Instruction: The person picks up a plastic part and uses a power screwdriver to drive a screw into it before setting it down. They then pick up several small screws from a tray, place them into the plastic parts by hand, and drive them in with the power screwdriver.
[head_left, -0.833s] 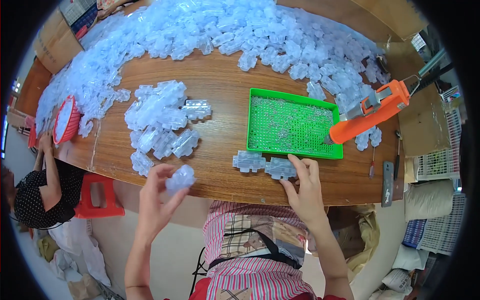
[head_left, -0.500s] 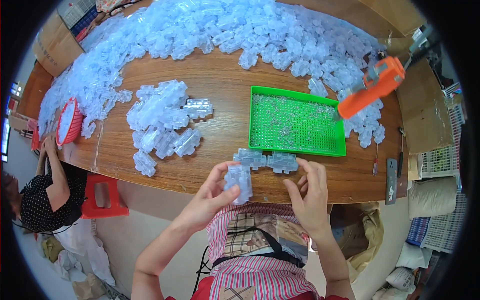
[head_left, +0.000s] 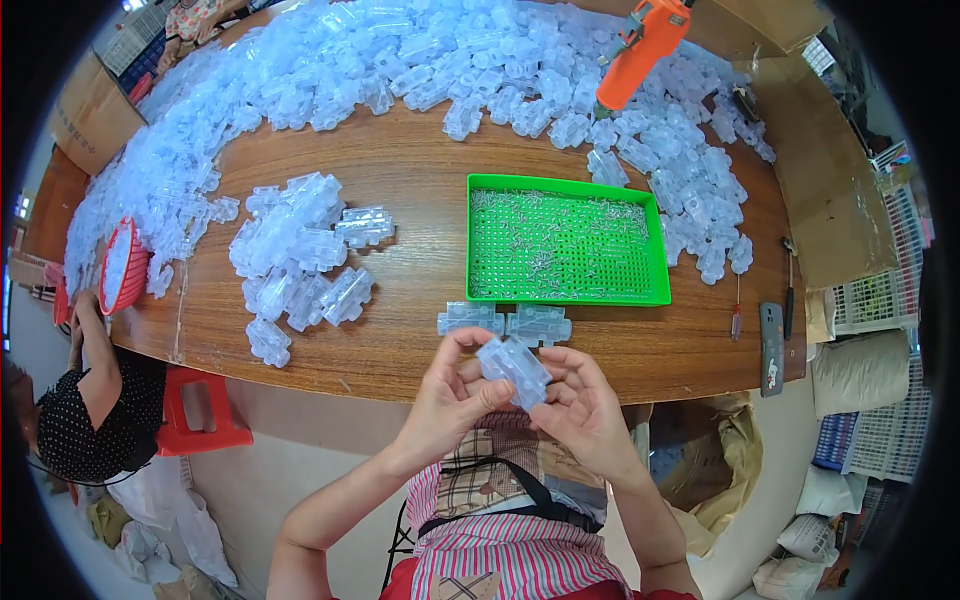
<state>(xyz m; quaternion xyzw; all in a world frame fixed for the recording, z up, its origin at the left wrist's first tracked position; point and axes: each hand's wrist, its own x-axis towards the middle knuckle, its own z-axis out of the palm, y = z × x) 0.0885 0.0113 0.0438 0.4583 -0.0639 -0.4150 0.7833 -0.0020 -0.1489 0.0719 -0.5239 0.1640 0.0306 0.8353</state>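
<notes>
Above the table's front edge, a clear plastic housing (head_left: 514, 372) is held tilted between both my hands. My left hand (head_left: 450, 400) grips its left side, thumb on top. Around its right end close the fingers and thumb of my right hand (head_left: 583, 412). Just beyond lie two more clear housings side by side, the left one (head_left: 470, 317) and the right one (head_left: 538, 325). They sit along the near edge of a green perforated tray (head_left: 668, 268) holding many small metal screws (head_left: 545, 262). An orange electric screwdriver (head_left: 645, 55) hangs over the far side.
Heaped housings (head_left: 400, 50) line the back of the table, and a smaller pile (head_left: 290, 240) sits left of the tray. On the right are a phone (head_left: 771, 348) and a screwdriver (head_left: 737, 310). A red basket (head_left: 122, 268) and another person (head_left: 95, 410) are at left.
My right hand has left the housing on the table and joined my left on the held one, now tilted. The orange screwdriver has swung away from the tray toward the back.
</notes>
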